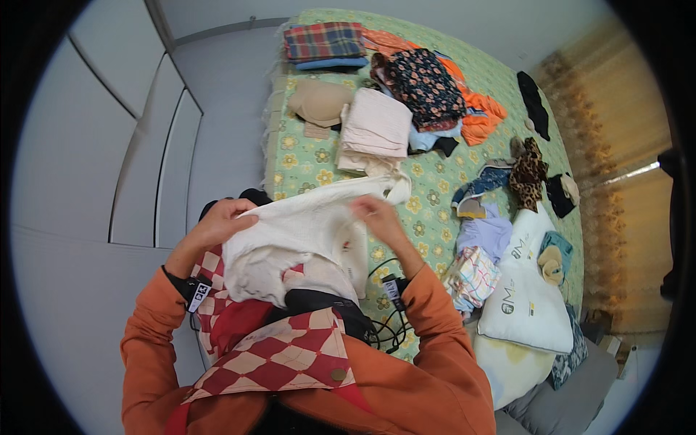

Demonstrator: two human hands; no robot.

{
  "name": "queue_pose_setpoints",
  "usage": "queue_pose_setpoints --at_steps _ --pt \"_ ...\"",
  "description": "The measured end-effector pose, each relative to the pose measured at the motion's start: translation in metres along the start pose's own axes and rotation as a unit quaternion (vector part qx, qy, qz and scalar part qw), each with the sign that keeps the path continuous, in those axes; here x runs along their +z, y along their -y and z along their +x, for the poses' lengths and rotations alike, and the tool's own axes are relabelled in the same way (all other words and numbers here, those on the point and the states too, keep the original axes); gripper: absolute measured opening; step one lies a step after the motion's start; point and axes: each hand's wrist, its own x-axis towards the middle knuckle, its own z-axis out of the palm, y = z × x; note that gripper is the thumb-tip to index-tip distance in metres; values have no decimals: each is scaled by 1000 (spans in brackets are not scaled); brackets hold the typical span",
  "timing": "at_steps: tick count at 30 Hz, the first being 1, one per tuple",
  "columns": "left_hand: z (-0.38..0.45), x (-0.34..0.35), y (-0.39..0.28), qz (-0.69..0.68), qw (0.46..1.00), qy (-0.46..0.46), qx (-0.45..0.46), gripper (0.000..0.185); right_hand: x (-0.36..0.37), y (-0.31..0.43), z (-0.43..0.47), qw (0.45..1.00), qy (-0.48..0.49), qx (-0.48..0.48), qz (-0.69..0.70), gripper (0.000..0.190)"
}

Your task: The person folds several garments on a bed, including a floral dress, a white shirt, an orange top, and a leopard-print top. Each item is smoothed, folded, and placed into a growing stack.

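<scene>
A white knit garment (293, 217) is spread across my lap and reaches the edge of the bed. My left hand (231, 220) pinches its left edge between thumb and fingers. Over its right part is my right hand (378, 217), blurred, with fingers bent; whether it grips the cloth cannot be told. Just beyond the garment, a stack of folded pale pink clothes (376, 122) lies on the flowered green bedsheet (429, 201). A beige bra (321, 102) rests to the left of that stack.
Folded plaid cloth (325, 42), a dark floral garment (427, 87) and orange clothing (481, 117) lie farther back. At right are a leopard-print cloth (527, 174), a lavender garment (484, 234) and a white pillow (527, 293). Black cables (391, 329) lie near my right forearm. White cabinets (147, 152) stand left.
</scene>
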Motion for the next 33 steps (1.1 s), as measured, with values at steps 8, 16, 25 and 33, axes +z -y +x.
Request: queue_pose_setpoints --at_steps 8,16,25,33 --pt "-32 -12 16 369 912 178 3 20 -21 -166 34 936 -256 212 -117 72" --pt "42 59 -8 170 969 -5 181 20 -6 -81 38 985 -159 67 10 29" --pt "84 77 -30 -149 969 -41 191 23 31 120 -13 937 48 -272 -216 30" --pt "30 32 -53 -421 889 -79 163 31 27 142 -4 930 15 -341 -134 29"
